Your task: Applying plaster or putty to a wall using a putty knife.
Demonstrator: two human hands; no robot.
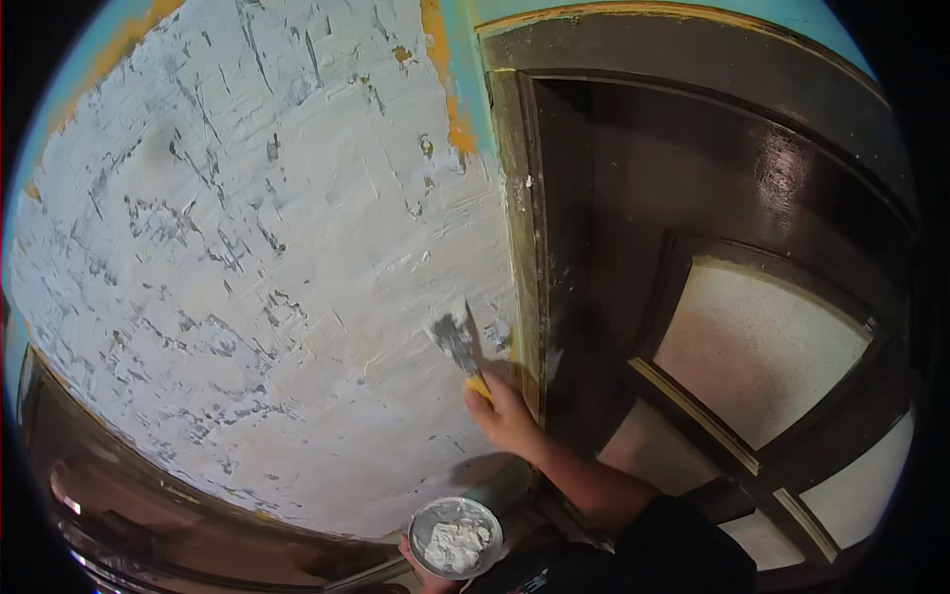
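Note:
My right hand (507, 414) is closed around the yellow handle of a putty knife (457, 342). White paste coats its metal blade, which is at the wall's surface, close to the door frame. Low in the picture, my left hand (424, 569) grips a round metal bowl (416, 525) from its left side; most of that hand is hidden beneath the bowl. A lump of white putty (457, 544) sits inside. The wall (327, 218) is spread with rough whitish putty, with grey gaps and scrape marks showing mostly on its left half.
A brown wooden door frame (526, 247) edges the wall on the right, beside a dark panelled door (673, 188) with pale panels (772, 346). Turquoise and orange paint (455, 109) shows along the wall's edges. Dark brown glossy woodwork (188, 525) lies lower left.

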